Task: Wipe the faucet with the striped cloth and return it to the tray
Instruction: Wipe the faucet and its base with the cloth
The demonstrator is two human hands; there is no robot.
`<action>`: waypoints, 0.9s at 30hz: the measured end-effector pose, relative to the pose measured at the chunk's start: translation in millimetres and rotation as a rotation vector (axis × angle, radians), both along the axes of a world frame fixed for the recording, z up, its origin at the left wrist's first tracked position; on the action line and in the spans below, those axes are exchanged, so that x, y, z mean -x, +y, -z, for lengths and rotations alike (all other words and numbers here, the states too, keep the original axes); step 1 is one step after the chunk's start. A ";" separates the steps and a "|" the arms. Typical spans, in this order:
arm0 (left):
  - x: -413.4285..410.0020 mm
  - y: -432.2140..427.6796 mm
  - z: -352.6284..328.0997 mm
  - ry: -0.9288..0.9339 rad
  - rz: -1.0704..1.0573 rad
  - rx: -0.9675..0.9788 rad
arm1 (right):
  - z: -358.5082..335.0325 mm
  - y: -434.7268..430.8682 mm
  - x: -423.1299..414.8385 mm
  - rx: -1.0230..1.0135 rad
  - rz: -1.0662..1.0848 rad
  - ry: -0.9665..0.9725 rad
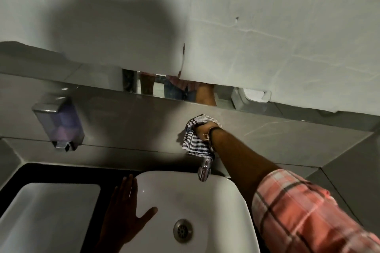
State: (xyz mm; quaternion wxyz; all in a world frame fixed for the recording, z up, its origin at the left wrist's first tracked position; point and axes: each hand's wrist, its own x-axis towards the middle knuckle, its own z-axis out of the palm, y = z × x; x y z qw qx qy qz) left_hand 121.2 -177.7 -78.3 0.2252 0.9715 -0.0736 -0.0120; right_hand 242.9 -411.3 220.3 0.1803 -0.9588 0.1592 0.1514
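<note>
Striped cloth (196, 139) bunched under the right hand (204, 129), covering the faucet (204, 170).

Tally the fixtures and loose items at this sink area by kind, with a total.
Basins: 2, one under the faucet, one to its left
Faucet: 1
Soap dispenser: 1
Cloth: 1, held on the faucet by the right hand
Drain: 1
Total: 6
No tray is in view.
</note>
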 end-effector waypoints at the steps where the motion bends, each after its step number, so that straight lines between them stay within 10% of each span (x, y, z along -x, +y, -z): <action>1: -0.4 0.4 0.7 0.004 0.000 0.001 | 0.5 -1.6 0.3 -0.034 -0.011 0.049; 7: -1.4 1.9 2.6 0.027 0.004 -0.021 | 18.8 -14.2 10.6 -0.656 0.263 -0.059; 11: -1.6 1.5 2.1 0.041 0.013 -0.009 | 36.0 -40.4 17.6 -1.118 0.449 0.199; 21: -2.3 0.2 -1.6 0.021 0.012 -0.014 | 25.3 -18.6 -14.6 -0.066 -0.167 0.109; 25: -2.2 0.6 -1.3 0.029 0.020 -0.010 | 49.5 -55.1 4.8 -1.113 0.273 0.302; 27: -4.0 -0.1 -1.7 0.023 0.004 0.015 | 58.5 -60.4 3.4 -1.277 0.295 0.328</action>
